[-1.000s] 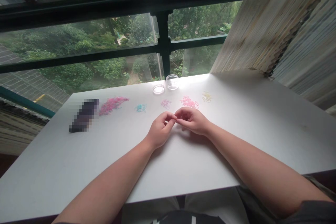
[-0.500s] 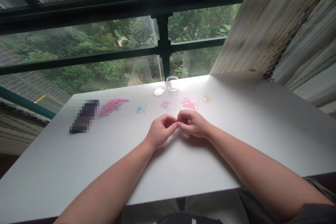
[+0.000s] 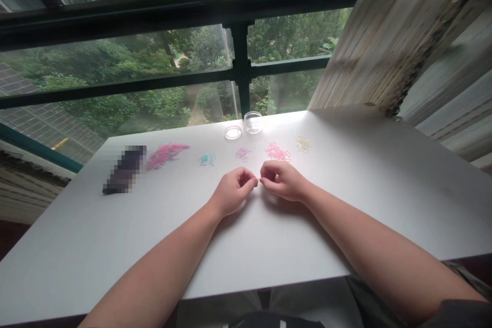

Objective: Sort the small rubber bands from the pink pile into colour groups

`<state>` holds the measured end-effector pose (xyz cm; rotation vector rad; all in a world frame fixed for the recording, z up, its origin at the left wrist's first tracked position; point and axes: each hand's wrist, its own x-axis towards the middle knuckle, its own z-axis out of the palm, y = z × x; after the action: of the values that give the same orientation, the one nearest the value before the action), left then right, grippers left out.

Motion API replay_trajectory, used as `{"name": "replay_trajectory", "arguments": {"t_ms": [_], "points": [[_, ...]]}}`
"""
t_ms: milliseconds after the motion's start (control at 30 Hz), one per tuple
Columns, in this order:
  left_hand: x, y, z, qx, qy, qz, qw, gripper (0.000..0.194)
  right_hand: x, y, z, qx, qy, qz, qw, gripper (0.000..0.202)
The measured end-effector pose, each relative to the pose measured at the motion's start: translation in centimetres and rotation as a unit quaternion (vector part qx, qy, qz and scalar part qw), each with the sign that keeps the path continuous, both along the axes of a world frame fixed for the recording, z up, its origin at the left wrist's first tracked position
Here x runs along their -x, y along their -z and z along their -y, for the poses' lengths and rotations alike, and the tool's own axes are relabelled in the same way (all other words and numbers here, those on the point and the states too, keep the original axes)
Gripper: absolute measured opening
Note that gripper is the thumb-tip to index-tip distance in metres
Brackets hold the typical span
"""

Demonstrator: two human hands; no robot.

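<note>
Over the middle of the white table, my left hand is closed in a pinch of thumb and forefinger. My right hand pinches the same way, its fingertips facing the left ones across a very small gap. Something tiny seems to be between the fingertips, too small to make out. Just beyond my right hand lies a pile of pink rubber bands. Small heaps of lilac bands, blue bands and pale yellow bands lie in the same row.
A larger heap of pink and purple bands lies at the left, beside a dark blurred-out object. Near the window edge stand a clear round container and its clear lid. A striped curtain hangs at the right.
My fingertips were touching and are now slightly apart, the left hand having shifted a little left. The piles have stayed in place.
</note>
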<state>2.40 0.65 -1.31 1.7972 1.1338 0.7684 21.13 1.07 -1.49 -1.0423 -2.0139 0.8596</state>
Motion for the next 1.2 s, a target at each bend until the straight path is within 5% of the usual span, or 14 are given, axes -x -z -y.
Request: {"name": "replay_trajectory", "arguments": {"t_ms": [1200], "points": [[-0.01, -0.34, -0.02, 0.028, 0.071, 0.037, 0.996, 0.02, 0.02, 0.2, -0.13, 0.009, -0.003, -0.002, 1.0, 0.007]]}}
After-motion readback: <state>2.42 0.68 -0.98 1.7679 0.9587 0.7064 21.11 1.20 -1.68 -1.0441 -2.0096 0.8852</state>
